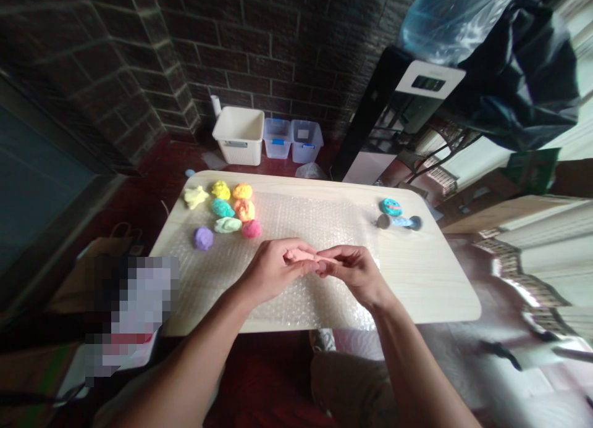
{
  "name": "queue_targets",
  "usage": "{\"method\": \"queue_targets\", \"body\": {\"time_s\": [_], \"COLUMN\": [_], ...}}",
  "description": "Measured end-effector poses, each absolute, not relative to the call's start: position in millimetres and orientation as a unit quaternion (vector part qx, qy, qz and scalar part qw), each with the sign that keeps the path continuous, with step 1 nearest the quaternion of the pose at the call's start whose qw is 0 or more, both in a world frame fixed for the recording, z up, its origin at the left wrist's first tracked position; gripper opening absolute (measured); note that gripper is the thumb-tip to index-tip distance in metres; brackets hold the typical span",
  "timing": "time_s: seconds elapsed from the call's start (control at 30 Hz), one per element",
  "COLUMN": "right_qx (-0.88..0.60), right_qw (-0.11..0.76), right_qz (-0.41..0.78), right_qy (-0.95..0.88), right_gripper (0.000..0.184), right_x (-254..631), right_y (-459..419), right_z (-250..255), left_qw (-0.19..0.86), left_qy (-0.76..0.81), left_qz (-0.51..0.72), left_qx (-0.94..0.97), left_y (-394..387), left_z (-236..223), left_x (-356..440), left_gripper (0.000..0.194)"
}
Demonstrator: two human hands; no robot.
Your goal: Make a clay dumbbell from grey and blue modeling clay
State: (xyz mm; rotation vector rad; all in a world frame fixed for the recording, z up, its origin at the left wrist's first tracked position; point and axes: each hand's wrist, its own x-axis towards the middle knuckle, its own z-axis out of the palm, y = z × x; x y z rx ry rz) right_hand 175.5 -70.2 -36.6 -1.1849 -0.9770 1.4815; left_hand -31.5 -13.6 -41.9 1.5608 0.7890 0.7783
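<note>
Both of my hands meet above the near middle of the table, closed on one piece of pink modelling clay. My left hand wraps the piece's left part, thumb along its near side. The fingertips and thumb of my right hand pinch its right end. Part of the clay is hidden by my fingers. Beyond my left hand lie several lumps of clay, among them a crimson lump, a pale green lump, a purple lump, an orange lump and a teal lump.
Bubble wrap covers much of the pale wooden table. At the table's right lie a blue-grey dumbbell-shaped object and a round teal item. A white basket and two clear bins stand on the floor behind.
</note>
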Motion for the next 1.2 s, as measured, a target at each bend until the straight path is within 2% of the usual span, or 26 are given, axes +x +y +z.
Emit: {"method": "queue_targets", "body": {"time_s": [0.2, 0.37, 0.47, 0.7, 0.8, 1.03, 1.2], "right_qx": [-0.488, -0.487, -0.490, -0.494, -0.492, -0.502, -0.504], "right_qw": [0.443, 0.472, 0.476, 0.419, 0.424, 0.468, 0.434], "right_qz": [0.626, 0.601, 0.595, 0.623, 0.622, 0.595, 0.604], "right_qy": [-0.416, -0.424, -0.424, -0.439, -0.437, -0.419, -0.439], "right_gripper": [0.034, 0.033, 0.033, 0.043, 0.037, 0.029, 0.030], "right_x": [174.7, 174.4, 173.6, 173.8, 175.5, 178.4, 178.5], "right_y": [-71.2, -70.8, -70.1, -71.0, -71.0, -70.0, -71.0], "right_z": [-35.2, -35.7, -34.6, -33.1, -35.4, -35.3, -31.2], "left_qw": [0.614, 0.601, 0.586, 0.579, 0.540, 0.437, 0.462], "left_qy": [0.309, 0.309, 0.318, 0.308, 0.317, 0.304, 0.309], "left_qz": [0.347, 0.337, 0.328, 0.344, 0.341, 0.330, 0.333], "left_qx": [0.639, 0.655, 0.669, 0.672, 0.701, 0.780, 0.762], "left_y": [-15.5, -15.2, -14.1, -15.9, -16.7, -15.3, -16.2], "left_z": [-46.6, -43.6, -42.8, -45.9, -45.2, -38.3, -43.2], "left_x": [-29.6, -30.6, -31.9, -30.2, -29.7, -32.2, -32.0], "left_gripper": [0.011, 0.010, 0.015, 0.010, 0.007, 0.015, 0.011]}}
